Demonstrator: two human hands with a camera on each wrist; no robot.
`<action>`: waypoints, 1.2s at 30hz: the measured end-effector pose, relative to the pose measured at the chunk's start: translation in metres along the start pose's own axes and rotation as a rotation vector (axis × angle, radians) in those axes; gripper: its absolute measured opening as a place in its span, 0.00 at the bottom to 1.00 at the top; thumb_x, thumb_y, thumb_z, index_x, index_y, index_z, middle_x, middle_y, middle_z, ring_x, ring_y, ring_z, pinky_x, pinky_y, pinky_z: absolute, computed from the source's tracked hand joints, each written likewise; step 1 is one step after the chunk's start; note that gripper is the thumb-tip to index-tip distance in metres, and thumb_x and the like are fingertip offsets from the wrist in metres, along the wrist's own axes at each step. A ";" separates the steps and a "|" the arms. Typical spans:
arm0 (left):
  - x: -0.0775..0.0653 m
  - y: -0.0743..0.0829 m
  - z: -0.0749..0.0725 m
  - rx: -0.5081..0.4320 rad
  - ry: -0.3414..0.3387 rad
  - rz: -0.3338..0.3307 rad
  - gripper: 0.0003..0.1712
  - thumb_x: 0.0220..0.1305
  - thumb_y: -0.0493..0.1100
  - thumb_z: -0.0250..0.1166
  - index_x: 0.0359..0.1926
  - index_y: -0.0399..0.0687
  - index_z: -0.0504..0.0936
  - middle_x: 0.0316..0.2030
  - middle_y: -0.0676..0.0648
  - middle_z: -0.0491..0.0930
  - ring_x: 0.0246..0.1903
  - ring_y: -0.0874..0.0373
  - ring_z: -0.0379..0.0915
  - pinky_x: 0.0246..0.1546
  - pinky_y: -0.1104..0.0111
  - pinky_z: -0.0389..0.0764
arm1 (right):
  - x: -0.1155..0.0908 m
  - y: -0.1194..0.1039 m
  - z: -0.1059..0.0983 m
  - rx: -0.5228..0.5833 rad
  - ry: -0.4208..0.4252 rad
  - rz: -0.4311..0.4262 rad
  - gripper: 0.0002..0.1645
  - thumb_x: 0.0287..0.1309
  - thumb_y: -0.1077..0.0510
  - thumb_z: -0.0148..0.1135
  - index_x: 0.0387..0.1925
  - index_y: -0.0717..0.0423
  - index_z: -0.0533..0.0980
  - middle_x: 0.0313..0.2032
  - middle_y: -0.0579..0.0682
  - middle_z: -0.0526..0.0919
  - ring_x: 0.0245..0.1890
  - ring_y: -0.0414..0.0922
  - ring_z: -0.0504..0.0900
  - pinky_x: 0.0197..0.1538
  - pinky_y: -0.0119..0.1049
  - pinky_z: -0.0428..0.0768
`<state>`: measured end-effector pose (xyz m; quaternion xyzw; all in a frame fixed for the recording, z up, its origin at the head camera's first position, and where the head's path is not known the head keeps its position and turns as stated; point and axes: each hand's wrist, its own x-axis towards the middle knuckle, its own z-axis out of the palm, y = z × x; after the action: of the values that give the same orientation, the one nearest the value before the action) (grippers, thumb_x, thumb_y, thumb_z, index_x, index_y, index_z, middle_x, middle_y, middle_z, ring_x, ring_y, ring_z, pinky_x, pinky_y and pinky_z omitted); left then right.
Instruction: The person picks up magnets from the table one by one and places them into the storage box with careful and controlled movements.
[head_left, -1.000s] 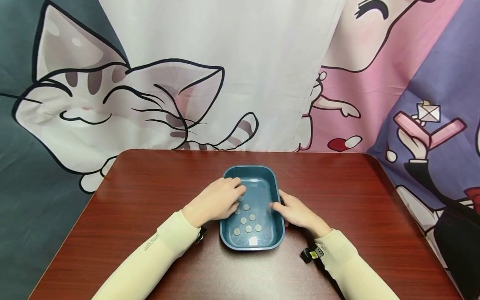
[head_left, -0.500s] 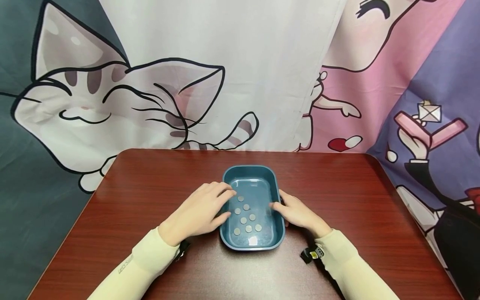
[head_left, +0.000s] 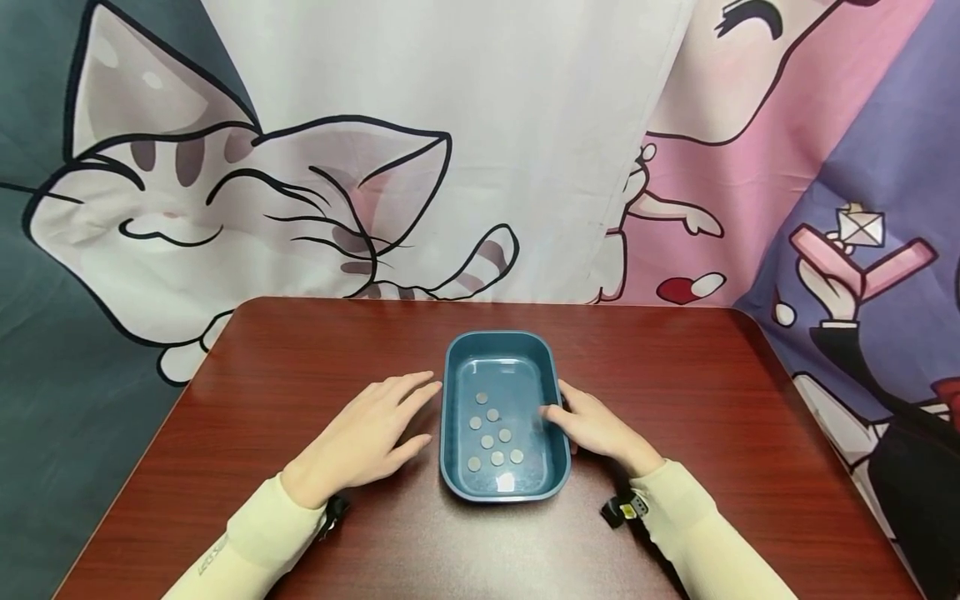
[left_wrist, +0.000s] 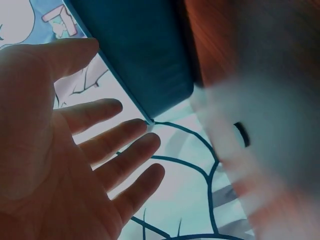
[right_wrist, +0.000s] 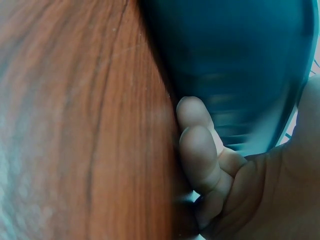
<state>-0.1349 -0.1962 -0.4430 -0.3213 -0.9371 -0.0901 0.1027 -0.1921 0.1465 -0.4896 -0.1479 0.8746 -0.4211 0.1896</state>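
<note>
A blue rectangular tray (head_left: 527,387) with rounded corners stands on the table in the head view. Several small silvery coins (head_left: 487,442) lie flat and apart on its floor, mostly left of centre. My right hand (head_left: 600,425) grips the tray's right wall, thumb over the rim. In the right wrist view, curled fingers (right_wrist: 198,145) press against the outer wall (right_wrist: 235,65) close to the table. Left of the tray my left hand (head_left: 367,433) hovers with spread fingers and holds nothing. The left wrist view shows its bare palm (left_wrist: 45,150) beside the tray's outer side (left_wrist: 145,55).
The reddish-brown wooden table (head_left: 337,350) extends on all sides of the tray. Behind its far edge hangs a cloth backdrop (head_left: 525,150) printed with cartoon figures. A small black device (head_left: 618,508) is strapped to the right wrist.
My left hand has drawn back from inside the tray, out over its left rim toward the left, and its fingers have straightened. The right hand, tray and coins have stayed put.
</note>
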 end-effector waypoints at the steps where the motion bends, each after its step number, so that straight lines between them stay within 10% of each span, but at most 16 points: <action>1: -0.001 -0.001 0.001 -0.002 -0.001 -0.003 0.38 0.59 0.55 0.64 0.68 0.49 0.67 0.67 0.47 0.65 0.65 0.53 0.64 0.60 0.54 0.69 | 0.000 0.000 0.000 -0.003 0.000 -0.001 0.24 0.64 0.46 0.55 0.58 0.50 0.68 0.14 0.49 0.74 0.11 0.47 0.75 0.22 0.41 0.76; 19: -0.011 -0.036 0.021 0.002 -0.081 -0.059 0.31 0.60 0.48 0.65 0.63 0.47 0.72 0.61 0.47 0.71 0.58 0.50 0.70 0.55 0.53 0.73 | 0.000 -0.002 -0.001 0.001 0.002 0.011 0.21 0.64 0.47 0.56 0.54 0.50 0.69 0.14 0.49 0.74 0.11 0.47 0.75 0.22 0.40 0.76; 36: -0.015 -0.048 0.026 0.045 -0.033 -0.010 0.10 0.54 0.36 0.67 0.39 0.50 0.79 0.35 0.53 0.70 0.35 0.57 0.72 0.40 0.64 0.77 | 0.000 -0.001 0.000 -0.012 0.005 -0.006 0.22 0.63 0.46 0.56 0.55 0.51 0.70 0.17 0.49 0.77 0.11 0.47 0.76 0.21 0.40 0.77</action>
<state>-0.1564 -0.2362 -0.4771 -0.3156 -0.9421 -0.0640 0.0939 -0.1923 0.1464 -0.4889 -0.1504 0.8771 -0.4169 0.1852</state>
